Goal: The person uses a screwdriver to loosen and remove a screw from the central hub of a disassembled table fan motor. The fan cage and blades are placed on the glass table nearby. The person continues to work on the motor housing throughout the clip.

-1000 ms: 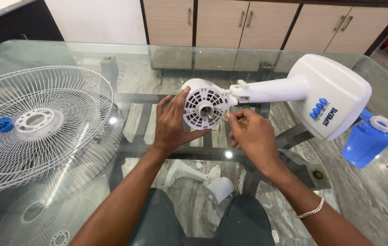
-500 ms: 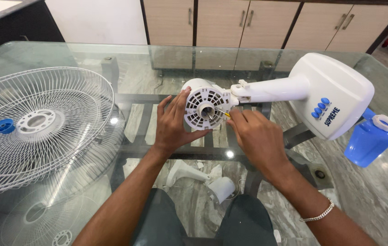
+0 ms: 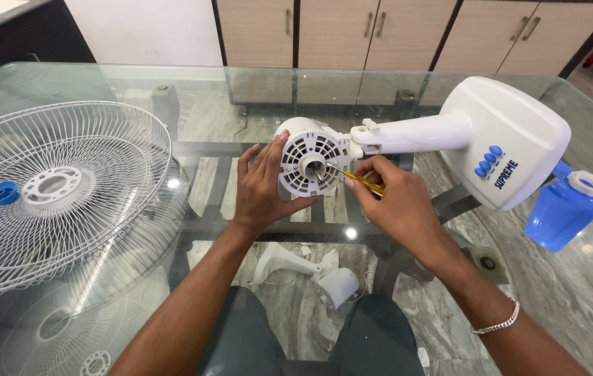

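Note:
A white fan motor housing lies on its side on the glass table, joined by a white neck to the fan's base with blue buttons. My left hand cups the housing from the left. My right hand grips a yellow-handled screwdriver, whose tip rests at the shaft in the middle of the housing's front face.
A white wire fan guard with a small blue cap lies at the left. Blue fan blades with a white ring lie at the right. White parts show on the floor through the glass. Wooden cabinets stand behind.
My right hand has shifted slightly and brought the screwdriver tip in to the centre of the housing. My left hand stays on the housing.

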